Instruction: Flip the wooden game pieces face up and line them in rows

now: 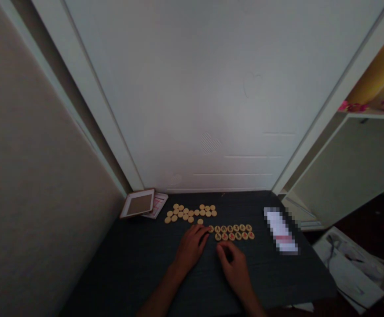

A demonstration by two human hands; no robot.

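Observation:
Round wooden Chinese chess pieces lie on the dark tabletop. Two rows of face-up pieces [230,229], with red or black characters, run side by side in front of my hands. My left hand [191,246] reaches forward with its fingers extended, a fingertip touching the leftmost piece [211,229] of the far row. Just below the near row [232,236], my right hand [234,264] is curled, thumb and index finger brought together. Whether anything sits between those fingertips is hidden. Beyond my left hand, one blank-looking piece [200,221] lies apart from a loose cluster of plain-faced pieces [185,211].
At the back left, a brown-framed shallow box or lid [138,203] rests over a printed sheet [159,204]. A blurred pale object [281,231] lies on the right. A white panel [198,110] rises behind the table [122,268]; a white bin [356,268] stands right of it.

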